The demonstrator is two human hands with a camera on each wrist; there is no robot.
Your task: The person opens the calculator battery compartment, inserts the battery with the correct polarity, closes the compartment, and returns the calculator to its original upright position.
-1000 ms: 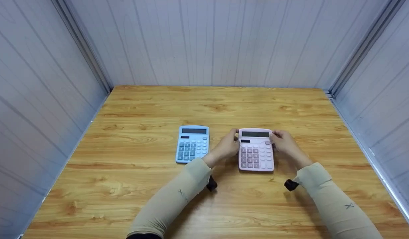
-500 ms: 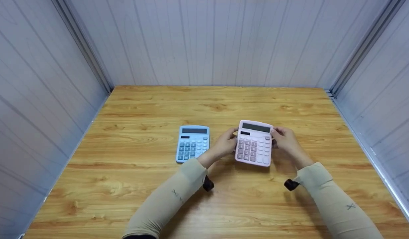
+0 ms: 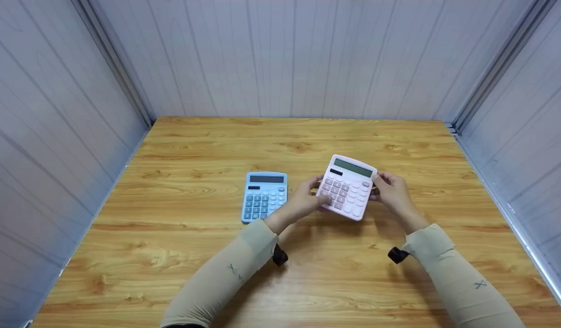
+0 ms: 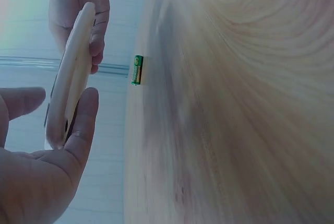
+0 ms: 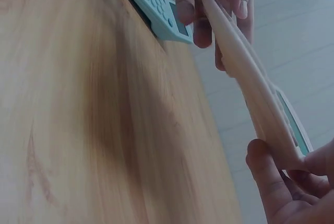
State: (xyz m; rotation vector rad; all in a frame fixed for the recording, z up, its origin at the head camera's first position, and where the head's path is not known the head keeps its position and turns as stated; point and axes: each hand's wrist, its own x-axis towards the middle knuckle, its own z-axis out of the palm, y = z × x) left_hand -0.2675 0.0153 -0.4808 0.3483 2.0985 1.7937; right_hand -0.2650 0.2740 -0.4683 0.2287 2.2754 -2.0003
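Note:
A pink calculator (image 3: 346,187) is held above the table between both hands, face up and turned clockwise in the head view. My right hand (image 3: 395,197) pinches its upper right edge, thumb on the face and fingers underneath. At the lower left corner is my left hand (image 3: 303,198). Its fingers curl beneath the case, and its thumb lies over the keys; the left wrist view shows a gap between that thumb and the face. The calculator appears edge-on in the left wrist view, and its underside is mostly hidden. Left of it, a blue calculator (image 3: 264,196) lies flat.
Both calculators are over a wood-grain table (image 3: 194,155), walled by pale panels (image 3: 280,59) at the back and sides. A green battery (image 4: 137,70) rests on the table in the left wrist view; I do not see it in the head view. The left forearm passes near the blue calculator.
The pink calculator has risen off the table, moved slightly away and rotated clockwise. My left hand shifted left and its thumb came over the keys. The blue calculator stayed put.

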